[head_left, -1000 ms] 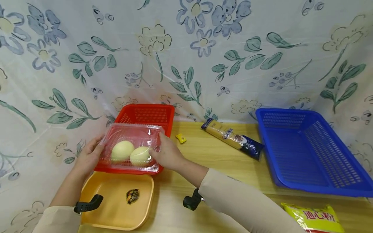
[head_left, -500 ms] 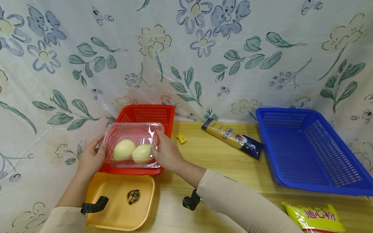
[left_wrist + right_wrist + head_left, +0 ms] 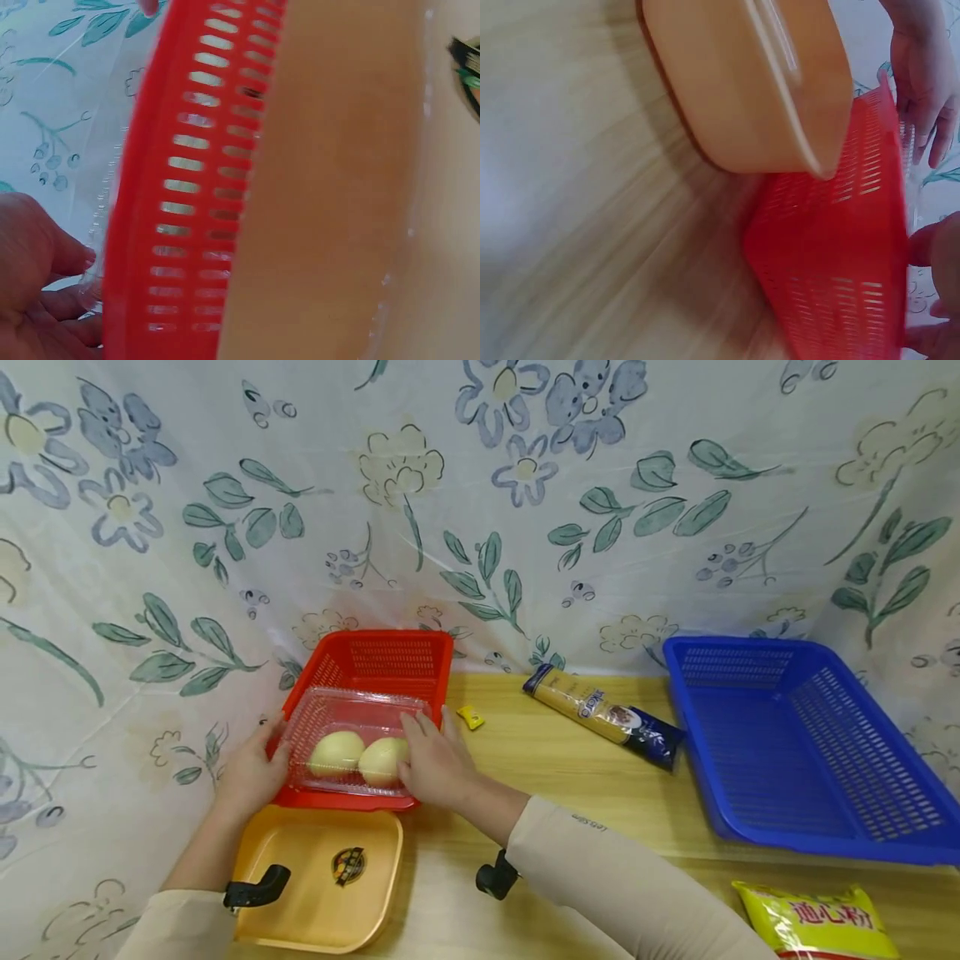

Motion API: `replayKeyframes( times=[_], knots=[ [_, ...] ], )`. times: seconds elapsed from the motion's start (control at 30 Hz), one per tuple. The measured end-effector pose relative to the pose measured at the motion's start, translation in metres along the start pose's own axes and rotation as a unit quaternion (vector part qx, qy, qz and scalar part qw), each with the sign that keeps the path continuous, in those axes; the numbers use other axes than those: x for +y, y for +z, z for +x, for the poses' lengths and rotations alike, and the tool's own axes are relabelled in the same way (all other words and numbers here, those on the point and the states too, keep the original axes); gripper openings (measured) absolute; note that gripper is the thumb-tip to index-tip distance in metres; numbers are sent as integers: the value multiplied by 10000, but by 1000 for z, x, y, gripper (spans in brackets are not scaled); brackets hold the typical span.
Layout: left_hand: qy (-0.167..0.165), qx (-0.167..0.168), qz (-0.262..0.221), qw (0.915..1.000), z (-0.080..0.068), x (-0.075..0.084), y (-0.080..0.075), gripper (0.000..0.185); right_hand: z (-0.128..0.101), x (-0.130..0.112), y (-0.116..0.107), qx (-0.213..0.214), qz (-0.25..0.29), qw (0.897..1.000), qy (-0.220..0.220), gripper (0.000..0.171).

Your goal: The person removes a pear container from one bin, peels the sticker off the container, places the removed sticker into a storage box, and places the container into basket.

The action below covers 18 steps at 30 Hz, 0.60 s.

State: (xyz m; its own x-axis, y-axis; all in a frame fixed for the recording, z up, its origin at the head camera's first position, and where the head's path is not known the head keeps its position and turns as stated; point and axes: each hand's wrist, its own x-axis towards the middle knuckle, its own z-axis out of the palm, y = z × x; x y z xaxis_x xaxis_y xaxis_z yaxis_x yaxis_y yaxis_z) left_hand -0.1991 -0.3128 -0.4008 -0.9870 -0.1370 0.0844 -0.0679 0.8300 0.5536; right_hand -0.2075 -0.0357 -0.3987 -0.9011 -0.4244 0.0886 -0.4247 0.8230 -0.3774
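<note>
the clear clamshell box sits low in the red basket at the desk's back left, gripped between the left hand on its left end and the right hand on its right, fingers curled over the rim. inside lie two pale round buns (touching). one yellow tray sits at the near edge; bare desk runs right to one blue basket.

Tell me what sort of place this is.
Likely a staged tabletop for sorting groceries, not a real kitchen: a floral sheet hangs as a backdrop behind a wooden table with a red basket, blue basket and packaged food.
</note>
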Motion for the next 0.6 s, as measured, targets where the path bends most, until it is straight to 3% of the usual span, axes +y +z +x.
replayKeyframes(
  times=[0.1,0.6],
  knots=[
    [-10,-225,104,9997,1,1,4,57,-2,5,5,-139,-177,9997,-82,66],
    [-13,-143,161,9998,2,4,8,53,-2,17,7,-275,63,9988,-399,58]
  ],
)
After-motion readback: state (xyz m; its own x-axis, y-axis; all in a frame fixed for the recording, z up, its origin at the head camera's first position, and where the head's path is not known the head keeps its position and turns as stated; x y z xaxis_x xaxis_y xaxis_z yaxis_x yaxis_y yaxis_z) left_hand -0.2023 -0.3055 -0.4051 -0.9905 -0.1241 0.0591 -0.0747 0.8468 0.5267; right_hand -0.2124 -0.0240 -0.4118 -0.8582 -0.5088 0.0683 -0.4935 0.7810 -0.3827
